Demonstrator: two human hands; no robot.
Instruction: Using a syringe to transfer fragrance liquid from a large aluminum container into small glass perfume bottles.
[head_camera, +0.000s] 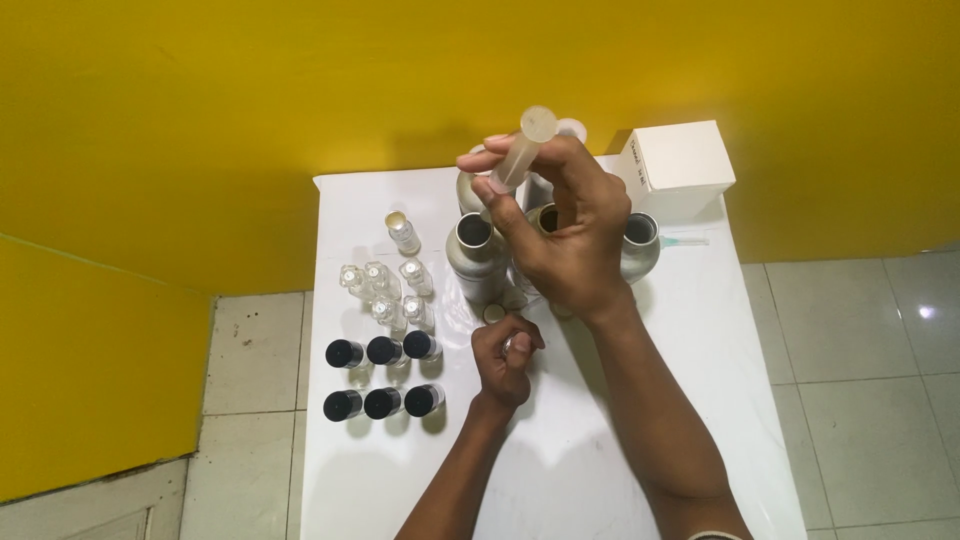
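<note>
Six small black-capped bottles (383, 377) in two rows of three, six uncapped clear glass vials (388, 283), at least three metal canisters (475, 255), one white box (680, 168), two syringes (520, 160) on one white table (560, 470)

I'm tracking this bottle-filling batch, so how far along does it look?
Done, apparently: six black-capped vials stand in two rows on the white table. In hand: the right hand holds a syringe upright, and the left hand pinches what looks like a small vial. Left: about six clear uncapped vials stand behind the capped ones; whether they are filled cannot be told.
</note>
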